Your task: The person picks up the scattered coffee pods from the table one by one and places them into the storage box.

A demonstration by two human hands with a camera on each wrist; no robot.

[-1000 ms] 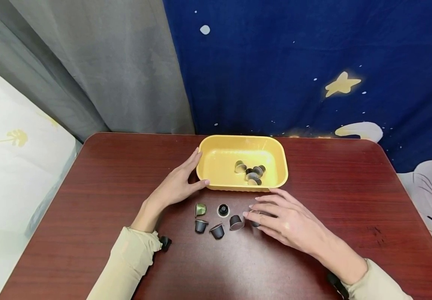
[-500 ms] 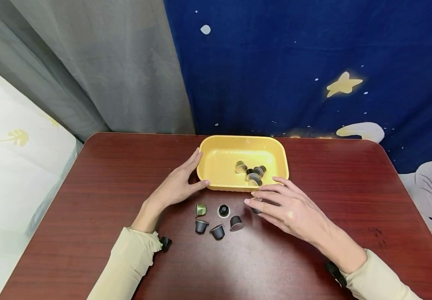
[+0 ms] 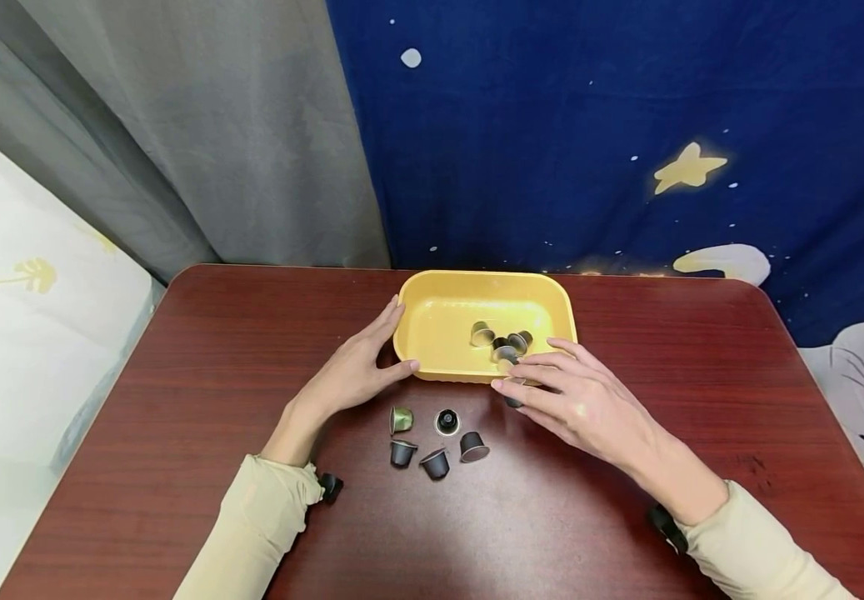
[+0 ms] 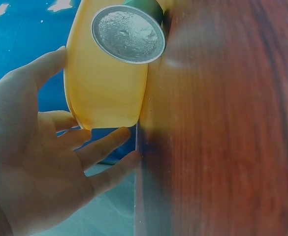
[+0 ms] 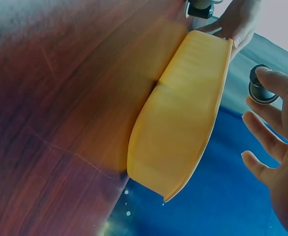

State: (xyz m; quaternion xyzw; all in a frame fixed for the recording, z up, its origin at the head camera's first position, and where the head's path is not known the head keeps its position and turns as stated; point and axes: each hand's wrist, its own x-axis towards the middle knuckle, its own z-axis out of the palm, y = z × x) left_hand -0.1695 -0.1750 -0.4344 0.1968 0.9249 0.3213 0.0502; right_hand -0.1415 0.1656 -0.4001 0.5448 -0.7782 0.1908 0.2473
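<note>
A dark coffee capsule [image 3: 514, 402] is pinched between the thumb and forefinger of my right hand [image 3: 587, 412], just in front of the near right rim of the yellow tub [image 3: 435, 346]. The right wrist view shows this capsule [image 5: 263, 91] raised above the rim, the other fingers spread. My left hand [image 3: 352, 371] rests against the tub's left end with straight fingers, thumb at the near left rim. Several capsules [image 3: 481, 335] lie inside the tub towards the right, partly hidden by my right fingers.
On the table [image 3: 252, 350] before the tub lie a green capsule [image 3: 402, 420], a black capsule [image 3: 447, 422] standing on its lid, and several other dark capsules [image 3: 473, 447]. Curtains [image 3: 274, 150] hang behind the table's far edge.
My right hand has lifted the capsule from the table and carried it forward towards the tub's near rim. My left hand has stayed at the tub's left end.
</note>
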